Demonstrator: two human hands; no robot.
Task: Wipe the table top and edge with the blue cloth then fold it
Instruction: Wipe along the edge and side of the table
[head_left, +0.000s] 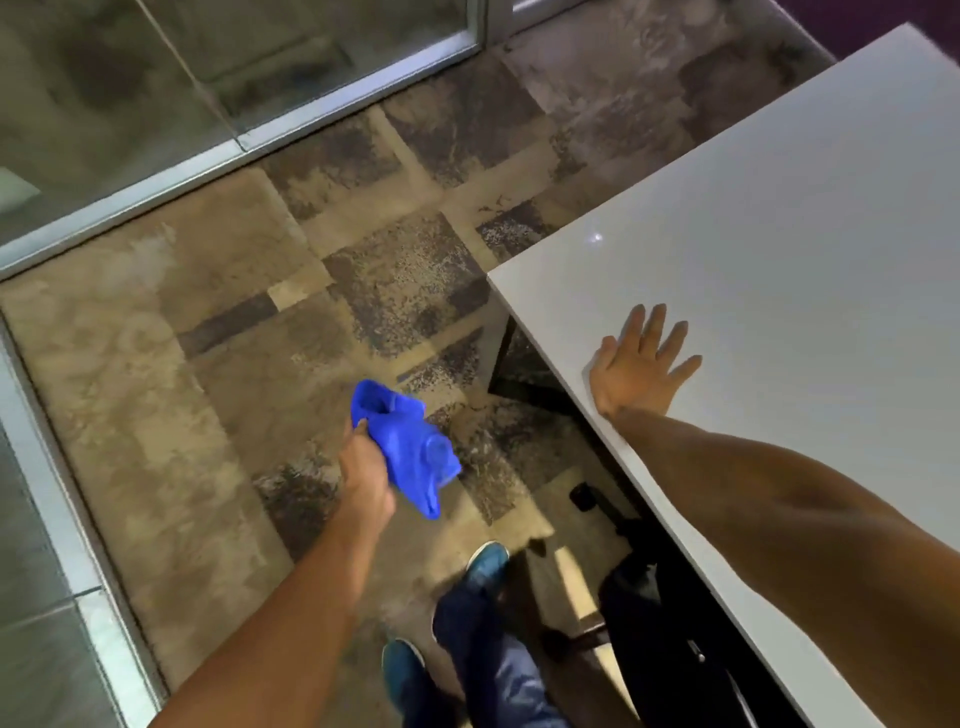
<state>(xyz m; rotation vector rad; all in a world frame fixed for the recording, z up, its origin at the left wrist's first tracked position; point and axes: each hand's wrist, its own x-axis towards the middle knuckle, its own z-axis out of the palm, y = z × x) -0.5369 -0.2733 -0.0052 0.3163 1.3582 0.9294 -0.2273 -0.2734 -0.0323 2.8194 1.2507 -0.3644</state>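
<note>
Tabletop (779, 249): white, glossy, bare apart from my right hand; a small bright glint of light sits on it beyond the hand; its near corner points toward the carpet, its long edge running down toward my body.

Right hand (641, 364): laid flat, palm down, on the tabletop just inside its long edge; fingers spread apart, nothing under or within the grip.

Left hand (366, 475): held out over the carpet, off the tabletop and well to the side of its edge; grip clamped on the blue cloth.

Blue cloth (408, 447): bunched and crumpled, hanging from my left fist in the air; not touching the tabletop.

Carpet (208, 364): patchwork of beige and dark grey-brown squares, mottled; covers the floor on the open side of the tabletop.

Glass partition (182, 78): metal-framed, running along the far side of the carpet from the tabletop, with a further metal frame strip bordering the carpet beside my left arm.

Under the tabletop edge: a dark chair base (649, 597), partly hidden, details unclear.

My own feet: two blue shoes (488, 564) and dark trousers on the carpet, close beside the tabletop's long edge.
</note>
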